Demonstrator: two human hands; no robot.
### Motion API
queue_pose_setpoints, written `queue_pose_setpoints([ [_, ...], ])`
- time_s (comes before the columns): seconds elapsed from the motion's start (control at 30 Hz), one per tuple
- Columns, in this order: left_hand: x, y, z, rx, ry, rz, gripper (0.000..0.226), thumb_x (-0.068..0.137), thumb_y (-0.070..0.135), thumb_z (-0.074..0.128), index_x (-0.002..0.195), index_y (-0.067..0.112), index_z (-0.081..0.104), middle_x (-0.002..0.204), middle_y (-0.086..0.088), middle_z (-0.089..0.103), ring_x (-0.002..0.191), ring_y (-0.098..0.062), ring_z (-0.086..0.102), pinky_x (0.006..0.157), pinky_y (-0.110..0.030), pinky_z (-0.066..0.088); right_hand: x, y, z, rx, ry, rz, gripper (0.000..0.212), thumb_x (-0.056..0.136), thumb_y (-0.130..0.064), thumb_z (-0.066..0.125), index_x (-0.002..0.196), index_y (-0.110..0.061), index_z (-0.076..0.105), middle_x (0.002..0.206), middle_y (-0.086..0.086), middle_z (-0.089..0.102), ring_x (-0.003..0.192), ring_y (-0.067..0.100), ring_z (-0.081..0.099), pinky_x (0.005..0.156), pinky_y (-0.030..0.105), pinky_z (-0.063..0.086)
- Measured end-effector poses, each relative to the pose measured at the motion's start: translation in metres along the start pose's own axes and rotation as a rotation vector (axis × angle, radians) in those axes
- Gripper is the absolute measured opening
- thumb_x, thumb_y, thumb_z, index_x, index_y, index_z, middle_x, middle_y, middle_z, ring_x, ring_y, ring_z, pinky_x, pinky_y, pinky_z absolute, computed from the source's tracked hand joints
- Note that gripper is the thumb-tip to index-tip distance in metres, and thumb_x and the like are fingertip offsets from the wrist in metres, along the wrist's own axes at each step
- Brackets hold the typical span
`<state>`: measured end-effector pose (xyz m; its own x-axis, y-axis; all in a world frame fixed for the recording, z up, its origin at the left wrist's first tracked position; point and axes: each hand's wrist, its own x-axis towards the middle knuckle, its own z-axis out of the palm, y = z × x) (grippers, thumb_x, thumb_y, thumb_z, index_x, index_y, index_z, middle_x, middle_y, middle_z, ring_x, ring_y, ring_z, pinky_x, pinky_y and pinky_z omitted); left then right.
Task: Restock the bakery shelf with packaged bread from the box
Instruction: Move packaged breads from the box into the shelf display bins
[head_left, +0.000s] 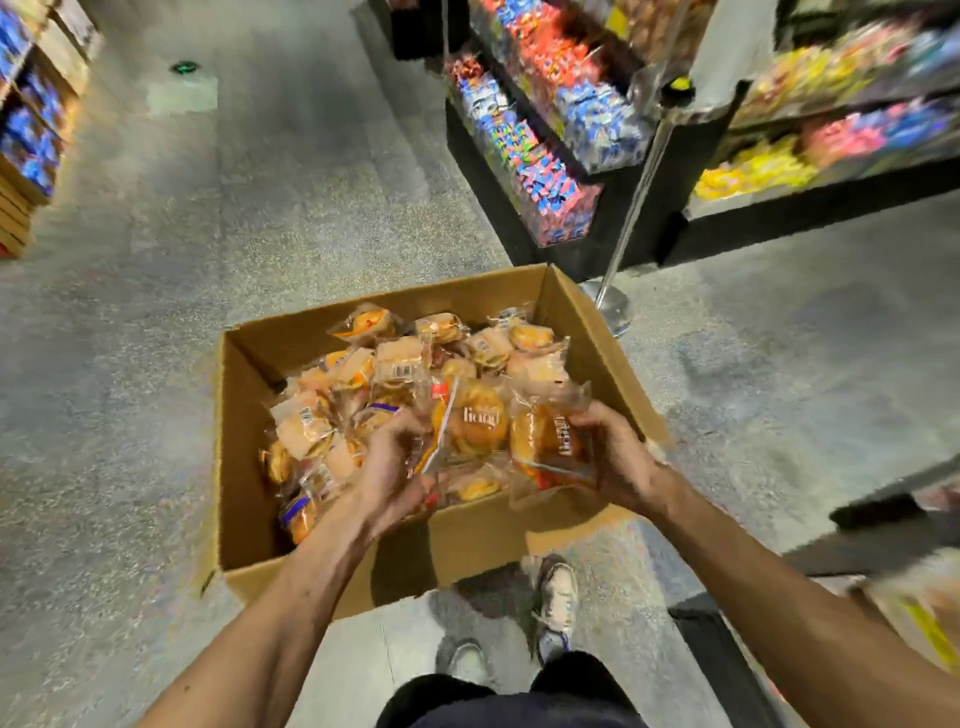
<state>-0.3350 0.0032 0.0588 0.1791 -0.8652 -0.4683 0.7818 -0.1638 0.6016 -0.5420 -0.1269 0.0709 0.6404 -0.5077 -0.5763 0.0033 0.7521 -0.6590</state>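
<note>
An open cardboard box (244, 395) stands on the floor, filled with several clear packs of round bread. My left hand (387, 467) grips a bread pack (475, 423) with white lettering, held above the box's near side. Beside it my right hand (615, 452) grips a second bread pack (550, 447) of the same kind. The two packs touch side by side between my hands. More packs (395, 364) lie loose in a heap below and behind them.
Black display shelves (524, 156) full of colourful sweets stand behind the box to the right, with a metal stanchion post (615, 306) at their corner. Another dark shelf edge (883, 514) runs along the right. Stacked goods (26, 135) stand far left. My shoes (556, 597) are just behind the box.
</note>
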Motion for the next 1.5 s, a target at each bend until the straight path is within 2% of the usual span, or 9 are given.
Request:
queue_pose_setpoints([
  [0.17, -0.008, -0.029, 0.057, 0.222, -0.101, -0.108, 0.042, 0.085, 0.033, 0.054, 0.120, 0.011, 0.061, 0.117, -0.017, 0.068, 0.103, -0.034, 0.064, 0.075, -0.048, 0.058, -0.077, 0.019, -0.031, 0.132, 0.117, -0.137, 0.044, 0.091, -0.015, 0.035, 0.098, -0.020, 0.078, 0.106, 0.013, 0.071, 0.090, 0.032, 0.067, 0.063, 0.046, 0.060],
  [0.37, -0.022, -0.099, 0.150, 0.527, -0.451, -0.248, 0.074, 0.057, 0.046, 0.090, 0.118, 0.015, 0.063, 0.111, -0.010, 0.073, 0.089, -0.023, 0.073, 0.062, -0.036, 0.060, -0.194, 0.040, -0.090, 0.197, 0.318, -0.375, 0.042, 0.079, -0.021, 0.045, 0.115, -0.007, 0.060, 0.100, 0.016, 0.064, 0.080, 0.028, 0.065, 0.055, 0.039, 0.058],
  [0.5, -0.048, -0.168, 0.213, 0.697, -0.608, -0.331, 0.107, 0.035, 0.056, 0.096, 0.125, 0.011, 0.057, 0.103, -0.007, 0.076, 0.087, -0.023, 0.074, 0.066, -0.037, 0.062, -0.288, 0.074, -0.130, 0.225, 0.515, -0.461, 0.034, 0.096, -0.024, 0.036, 0.109, -0.006, 0.061, 0.081, 0.009, 0.070, 0.065, 0.021, 0.067, 0.052, 0.032, 0.055],
  [0.67, -0.106, -0.284, 0.287, 0.787, -0.720, -0.440, 0.107, 0.058, 0.037, 0.091, 0.145, 0.008, 0.037, 0.099, -0.007, 0.075, 0.081, -0.021, 0.072, 0.057, -0.038, 0.059, -0.417, 0.135, -0.179, 0.226, 0.748, -0.450, 0.045, 0.100, -0.052, 0.038, 0.111, -0.019, 0.065, 0.085, 0.005, 0.070, 0.067, 0.018, 0.064, 0.055, 0.031, 0.051],
  [0.77, -0.158, -0.363, 0.328, 0.845, -0.783, -0.472, 0.069, 0.077, 0.023, 0.073, 0.137, 0.007, 0.044, 0.118, -0.007, 0.071, 0.087, -0.014, 0.070, 0.071, -0.046, 0.060, -0.497, 0.172, -0.208, 0.231, 0.886, -0.431, 0.048, 0.098, -0.063, 0.031, 0.109, -0.033, 0.066, 0.097, -0.004, 0.075, 0.085, 0.017, 0.069, 0.073, 0.041, 0.054],
  [0.9, -0.211, -0.462, 0.373, 0.933, -0.895, -0.501, 0.122, 0.039, 0.054, 0.093, 0.142, 0.017, 0.038, 0.139, -0.002, 0.055, 0.127, -0.020, 0.053, 0.110, -0.052, 0.038, -0.593, 0.213, -0.241, 0.253, 0.928, -0.474, 0.057, 0.086, -0.074, 0.025, 0.117, -0.042, 0.061, 0.111, -0.014, 0.072, 0.098, 0.010, 0.070, 0.072, 0.041, 0.058],
  [1.13, -0.294, -0.571, 0.444, 1.088, -1.148, -0.555, 0.100, 0.052, 0.063, 0.086, 0.136, 0.032, 0.042, 0.132, 0.012, 0.053, 0.128, -0.015, 0.051, 0.113, -0.047, 0.038, -0.718, 0.265, -0.288, 0.220, 1.017, -0.700, 0.019, 0.091, -0.044, 0.064, 0.106, -0.037, 0.073, 0.117, 0.004, 0.071, 0.105, 0.020, 0.069, 0.080, 0.039, 0.058],
  [1.33, -0.326, -0.639, 0.503, 1.135, -1.263, -0.377, 0.106, 0.049, 0.069, 0.084, 0.139, 0.030, 0.044, 0.136, 0.005, 0.057, 0.120, -0.016, 0.059, 0.106, -0.043, 0.046, -0.781, 0.299, -0.353, 0.377, 1.136, -0.756, 0.060, 0.084, -0.048, 0.073, 0.134, -0.021, 0.053, 0.133, 0.014, 0.061, 0.118, 0.033, 0.062, 0.097, 0.058, 0.049],
  [1.5, -0.330, -0.702, 0.549, 1.056, -1.262, -0.191, 0.091, 0.067, 0.052, 0.084, 0.137, 0.049, 0.025, 0.137, 0.002, 0.048, 0.126, -0.017, 0.049, 0.105, -0.043, 0.045, -0.824, 0.298, -0.406, 0.414, 1.193, -0.782, 0.049, 0.090, -0.049, 0.063, 0.131, -0.023, 0.060, 0.129, 0.006, 0.066, 0.120, 0.028, 0.061, 0.102, 0.050, 0.049],
])
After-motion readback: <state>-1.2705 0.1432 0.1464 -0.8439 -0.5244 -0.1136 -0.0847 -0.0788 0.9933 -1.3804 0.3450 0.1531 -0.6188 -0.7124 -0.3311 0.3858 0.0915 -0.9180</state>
